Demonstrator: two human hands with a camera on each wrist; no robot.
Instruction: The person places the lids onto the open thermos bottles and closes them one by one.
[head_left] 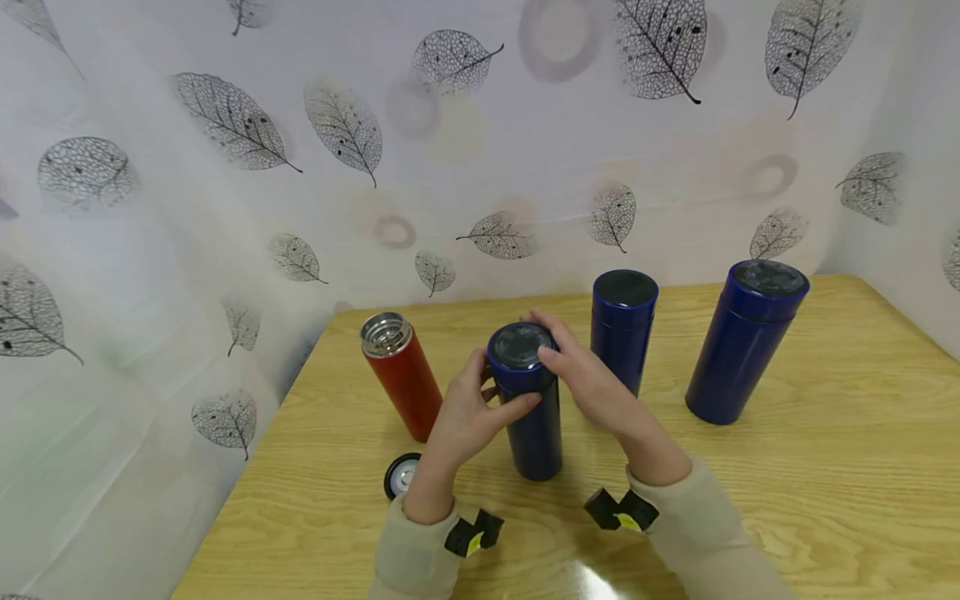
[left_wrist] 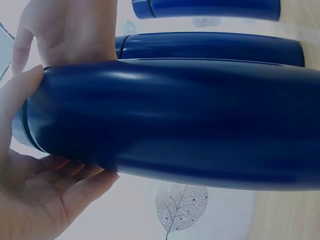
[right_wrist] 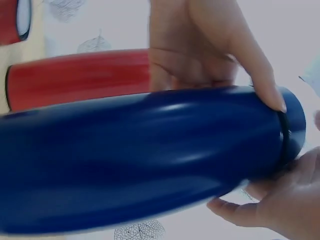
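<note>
A dark blue thermos (head_left: 536, 442) stands upright between both hands, with a dark-topped lid (head_left: 520, 344) on it. My left hand (head_left: 467, 418) grips it near the neck, thumb in front and fingers round the far side. The right hand (head_left: 592, 379) holds the lid from the right, its thumb at the top edge. In the left wrist view the left thumb lies close to the seam below the lid. An uncovered red thermos (head_left: 408, 383) stands to the left, its steel mouth showing. Beside its base lies a round lid (head_left: 401, 477), silvery inside up, partly behind the left wrist.
Two more lidded blue thermoses stand to the right: one close behind the right hand (head_left: 622, 333), the other (head_left: 738, 350) farther right. The wooden table (head_left: 847, 467) ends at a leaf-patterned curtain (head_left: 555, 158) at the back and left.
</note>
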